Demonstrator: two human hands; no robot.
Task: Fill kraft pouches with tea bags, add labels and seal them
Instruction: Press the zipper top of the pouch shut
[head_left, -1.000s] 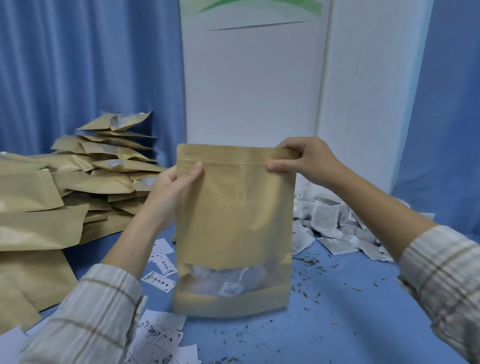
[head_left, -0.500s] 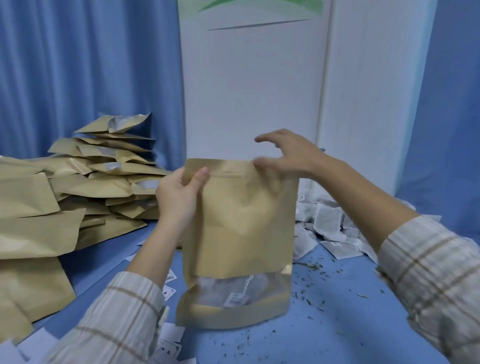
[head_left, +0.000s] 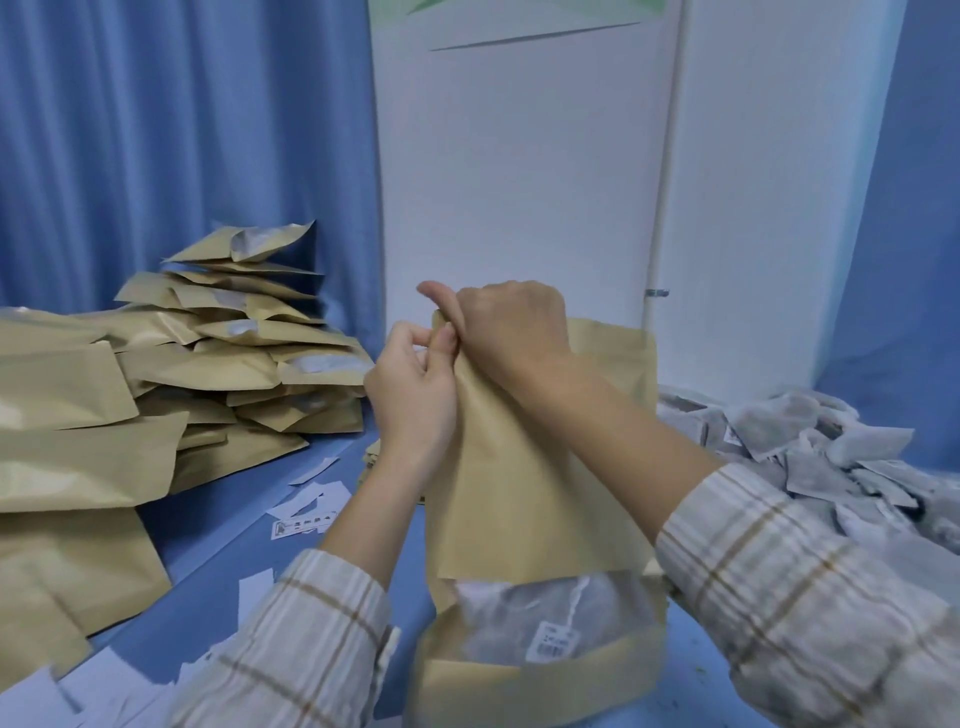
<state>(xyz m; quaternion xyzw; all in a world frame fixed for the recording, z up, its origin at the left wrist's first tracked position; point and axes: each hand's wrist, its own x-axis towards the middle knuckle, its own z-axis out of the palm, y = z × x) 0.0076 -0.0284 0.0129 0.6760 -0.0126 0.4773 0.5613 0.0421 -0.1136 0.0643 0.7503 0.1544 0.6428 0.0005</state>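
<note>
Both of our hands are now meeting at the pouch's top left corner, where a moment ago the right hand (head_left: 511, 332) was out at the top right corner; the kraft pouch (head_left: 524, 499) is standing upright on the blue worktop (head_left: 218, 519), dead centre in front of us. Our left hand (head_left: 415, 395) is pinching the top edge at about 11 o'clock on the pouch, thumb and fingers curled tight on the paper, and the right hand's grip is closing on the same strip just beside it, so we are judging that the zip seal is only beginning to be pressed shut and the run toward 1 o'clock is left to do.

Through the clear window (head_left: 550, 618) low on the pouch we are seeing white tea bags and a printed tag with a barcode, so filling looks done for this one. Whether a label is already inside we cannot tell.

At 9 o'clock a stack of pouches (head_left: 223, 364) is lying flat and slumping, matte tan paper with silvery lining showing at the open mouths. At 3 o'clock a heap of tea bags (head_left: 810, 447) is spreading, soft, crinkled, greyish sachets. Small white paper labels (head_left: 306, 525) are lying scattered at 8 o'clock, thin and flat.
</note>
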